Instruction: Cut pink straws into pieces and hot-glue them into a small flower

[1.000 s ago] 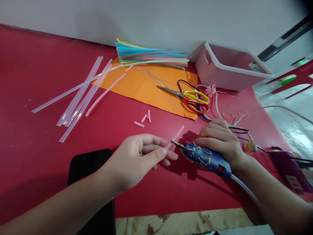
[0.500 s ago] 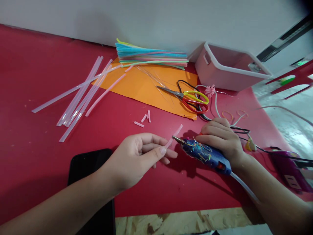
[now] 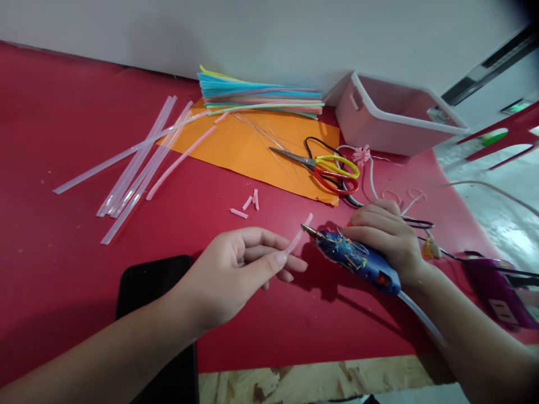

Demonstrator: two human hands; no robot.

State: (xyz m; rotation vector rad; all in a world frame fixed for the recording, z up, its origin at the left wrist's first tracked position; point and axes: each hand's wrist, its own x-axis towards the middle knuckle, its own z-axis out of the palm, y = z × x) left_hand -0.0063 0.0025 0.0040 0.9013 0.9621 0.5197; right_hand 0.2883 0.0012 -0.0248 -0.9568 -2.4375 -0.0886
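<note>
- Carefully, a left hand [image 3: 240, 275] pinches a pink strip [image 3: 298, 234] near its lower end, thumb and fingers together on it, apparently so the rest stays exposed above the red tabletop [image 3: 63, 241].
- Opposite, a right hand [image 3: 385, 235] closes around a blue glue gun [image 3: 362, 261], its metal nozzle [image 3: 311, 230] slanted toward the strip's upper part, seemingly for aim; whether the two touch is hard to tell.
- Stringy, multicolored residue crusts the hard casing, and a translucent rod [image 3: 423, 318] juts from the rear.
- Short pink pieces [image 3: 239, 214] lie beyond the left hand, perhaps for easy reach.
- Slim metal scissors [image 3: 314, 163], handles looped in red and yellow, rest partly on a flat orange sheet [image 3: 244, 148], near a bundle of fuzzy-looking stems [image 3: 261, 92].
- Glossy, straight translucent sticks [image 3: 138, 168] overlap at left; a smooth black phone [image 3: 151, 278] lies partly hidden by the left forearm [image 3: 126, 336].
</note>
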